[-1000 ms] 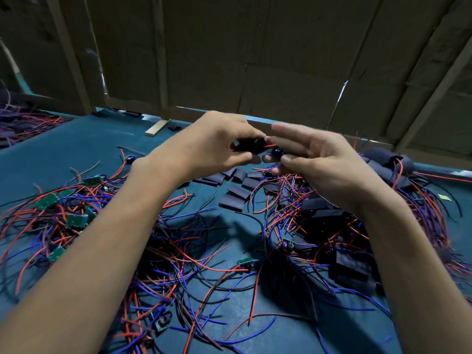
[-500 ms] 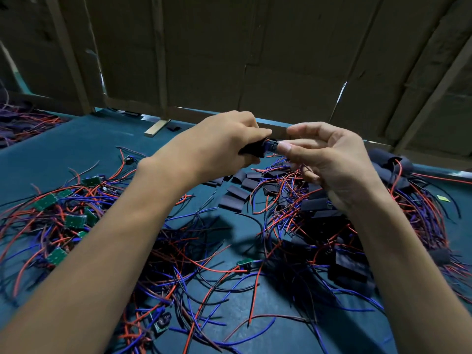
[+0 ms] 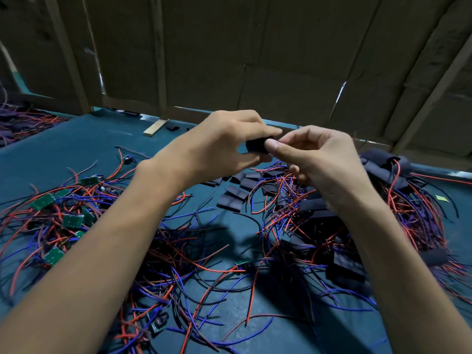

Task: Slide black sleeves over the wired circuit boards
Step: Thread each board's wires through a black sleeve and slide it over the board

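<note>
Across the teal table point(image 3: 63, 154) I see red, blue and black wires point(image 3: 178, 251) with green circuit boards point(image 3: 72, 220). Above them my left hand point(image 3: 219, 144) grips a black sleeve point(image 3: 255, 146), while my right hand point(image 3: 319, 159) pinches its near end, thumb curled.

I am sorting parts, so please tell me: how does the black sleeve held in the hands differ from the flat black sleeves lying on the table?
The held black sleeve is raised and gripped by the left hand and right hand; the flat black sleeves lie loose on the teal table. The held one looks rounded, the loose ones flattened. Both are black.
</note>
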A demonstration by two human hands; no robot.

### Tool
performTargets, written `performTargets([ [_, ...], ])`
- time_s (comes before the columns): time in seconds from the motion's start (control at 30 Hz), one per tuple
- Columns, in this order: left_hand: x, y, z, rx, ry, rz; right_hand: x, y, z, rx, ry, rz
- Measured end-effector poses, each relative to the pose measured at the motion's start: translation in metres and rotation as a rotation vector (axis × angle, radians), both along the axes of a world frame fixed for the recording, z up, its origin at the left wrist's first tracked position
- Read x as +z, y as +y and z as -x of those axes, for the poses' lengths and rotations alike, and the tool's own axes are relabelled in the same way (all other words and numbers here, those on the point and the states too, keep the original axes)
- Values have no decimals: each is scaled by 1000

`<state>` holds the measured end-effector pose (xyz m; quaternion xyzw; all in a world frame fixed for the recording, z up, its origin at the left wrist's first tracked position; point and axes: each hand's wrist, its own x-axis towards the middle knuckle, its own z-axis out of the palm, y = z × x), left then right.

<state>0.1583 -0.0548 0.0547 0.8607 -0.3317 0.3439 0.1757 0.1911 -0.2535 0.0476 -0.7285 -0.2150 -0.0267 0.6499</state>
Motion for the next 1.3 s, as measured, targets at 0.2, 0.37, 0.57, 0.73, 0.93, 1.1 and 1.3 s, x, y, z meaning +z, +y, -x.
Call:
performTargets([
  [0.2,4,6,-1,-36,87,55,12,-9,4,14,29,14],
  [0.37,-24,31,-21,181,415,92,41,-68,-3,-206,-33,17],
  [0.57,-79,23,-40,280,836,-269,37,-99,-22,-653,-162,447],
  [0.73,-80,25,-44,381,766,-300,33,-42,-1,-548,-619,338],
  [0.93,-31,40,-27,407,482,143,-7,21,31,614,-164,1197],
  [1.1,2,51,-11,182,455,643,-45,36,27,649,-113,1373],
  [1.3,15,52,-4,14,525,643,-4,2,13,478,-108,1065],
])
